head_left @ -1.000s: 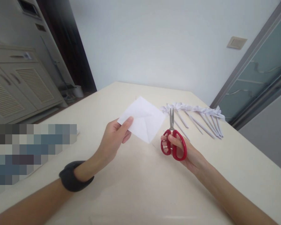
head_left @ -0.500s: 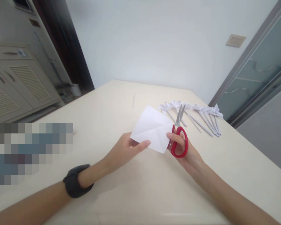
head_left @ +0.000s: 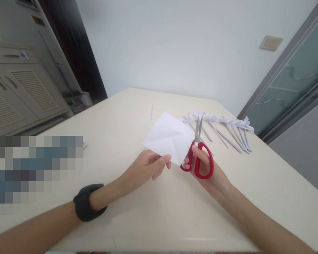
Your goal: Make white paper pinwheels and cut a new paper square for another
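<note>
Over the table [head_left: 137,211], left hand [head_left: 145,167] pinches paper [head_left: 169,137] (creased); right hand [head_left: 206,173] grips scissors [head_left: 197,158].

No readable text, label or number shows anywhere.

"Where is the camera?"

"I have just one. It sits on the person's head. It looks forward and down at the table [head_left: 137,218]."

"How near is it?"

"Near. Both arms come in from the bottom, and the left hand [head_left: 145,167] and right hand [head_left: 210,173] sit in the middle. Past the table I see the wall [head_left: 175,46], the cabinet [head_left: 18,91] on the left and the door [head_left: 294,84] on the right."

"Any other view?"

"No, so nothing is shared."
</note>
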`<state>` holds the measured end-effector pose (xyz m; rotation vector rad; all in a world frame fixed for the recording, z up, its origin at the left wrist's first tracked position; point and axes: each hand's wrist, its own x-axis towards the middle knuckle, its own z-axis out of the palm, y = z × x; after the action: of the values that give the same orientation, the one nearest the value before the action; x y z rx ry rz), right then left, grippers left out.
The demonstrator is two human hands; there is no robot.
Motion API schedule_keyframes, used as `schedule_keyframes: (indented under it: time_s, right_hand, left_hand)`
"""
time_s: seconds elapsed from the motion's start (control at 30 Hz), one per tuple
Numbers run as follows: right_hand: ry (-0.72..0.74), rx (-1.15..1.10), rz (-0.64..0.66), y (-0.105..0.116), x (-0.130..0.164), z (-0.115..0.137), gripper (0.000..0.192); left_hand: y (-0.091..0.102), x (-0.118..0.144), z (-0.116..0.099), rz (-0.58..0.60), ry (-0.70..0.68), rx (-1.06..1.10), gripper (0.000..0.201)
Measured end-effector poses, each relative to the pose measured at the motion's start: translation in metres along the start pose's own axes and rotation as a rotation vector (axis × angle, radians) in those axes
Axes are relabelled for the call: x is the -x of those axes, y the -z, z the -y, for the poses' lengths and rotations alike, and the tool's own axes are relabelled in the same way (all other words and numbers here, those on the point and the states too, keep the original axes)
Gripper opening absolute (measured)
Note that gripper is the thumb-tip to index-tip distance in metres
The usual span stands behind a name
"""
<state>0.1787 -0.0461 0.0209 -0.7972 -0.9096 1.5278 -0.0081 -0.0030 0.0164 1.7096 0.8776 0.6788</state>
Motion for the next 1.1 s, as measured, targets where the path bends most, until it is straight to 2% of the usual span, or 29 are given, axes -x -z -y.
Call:
schedule_keyframes:
  time_s: [0.13,0.23,0.57,0.73,0.93,1.1]
  right_hand:
    - [-0.121,-0.034,0.071,0.005,-0.003,-0.003,0.041]
    - [-0.140,0.036,0.130,0.006,-0.003,-0.006,0.048]
    - [-0.163,0.247,0.311,0.009,-0.001,-0.014,0.062]
    - [-0.192,0.332,0.353,0.008,0.005,-0.011,0.055]
    - [-0.190,0.263,0.321,0.009,0.004,-0.012,0.062]
    - [-0.157,0.307,0.383,0.009,0.008,-0.013,0.060]
  left_hand:
    - [0.012,-0.003,-0.008,-0.193,-0.066,0.000,0.039]
    - [0.018,-0.005,-0.013,-0.301,-0.105,0.021,0.036]
    - [0.021,-0.002,-0.018,-0.511,-0.223,0.092,0.031]
    - [0.022,-0.003,-0.018,-0.538,-0.242,0.097,0.031]
    - [0.022,-0.002,-0.018,-0.538,-0.221,0.099,0.031]
    - [0.022,-0.001,-0.019,-0.517,-0.196,0.086,0.031]
